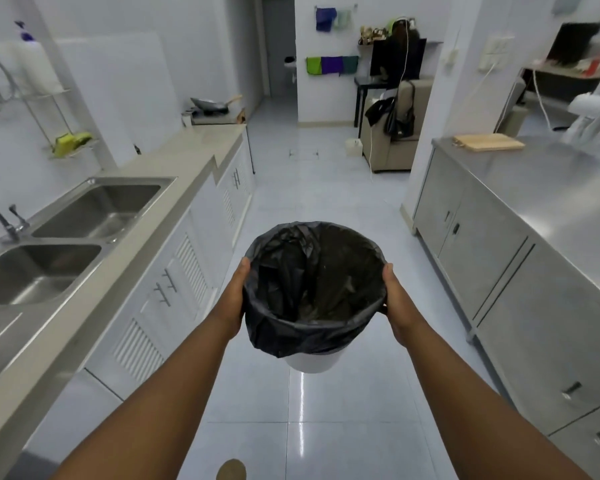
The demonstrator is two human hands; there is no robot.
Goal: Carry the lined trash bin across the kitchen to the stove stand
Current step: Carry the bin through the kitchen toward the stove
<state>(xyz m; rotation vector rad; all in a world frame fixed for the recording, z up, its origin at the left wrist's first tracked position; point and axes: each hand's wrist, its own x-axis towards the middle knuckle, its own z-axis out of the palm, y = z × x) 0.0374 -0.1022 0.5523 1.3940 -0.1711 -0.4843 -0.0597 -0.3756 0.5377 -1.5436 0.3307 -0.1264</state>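
A white trash bin (313, 362) lined with a black plastic bag (312, 285) hangs in the air in front of me, above the tiled floor. My left hand (234, 299) presses against its left side and my right hand (397, 303) grips its right side at the rim. The bag is folded over the rim and the bin looks empty inside. Far ahead on the left, at the end of the counter, a stove (210, 116) with a pan (210, 103) sits on a stand.
A long counter (174, 161) with a double steel sink (66, 233) and white cabinets runs along the left. A steel cabinet counter (534, 209) with a wooden cutting board (489, 142) lines the right. The tiled aisle (309, 188) between them leads towards a sofa (399, 133) and doorway.
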